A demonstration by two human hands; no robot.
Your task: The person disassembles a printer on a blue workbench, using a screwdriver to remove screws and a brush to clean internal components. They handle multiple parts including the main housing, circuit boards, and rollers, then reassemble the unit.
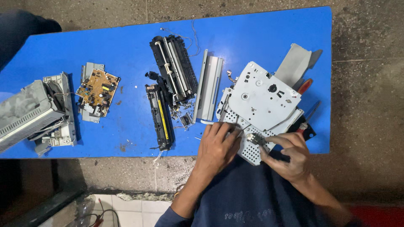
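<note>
The near corner of the perforated grey metal printer frame (261, 101) is lying hidden under the left hand (216, 147) and the right hand (290, 155), so its lower edge cannot be followed. The small metal part (253, 138) at the right hand's fingertips is showing too small to identify. The grey plastic printer housing (29, 111) is running off the left edge. A red-handled tool (306, 85) is peeking from behind the frame, mostly covered. Both forearms are leaving the bottom edge.

Repair workshop: dismantled printer parts (174, 69)
</note>
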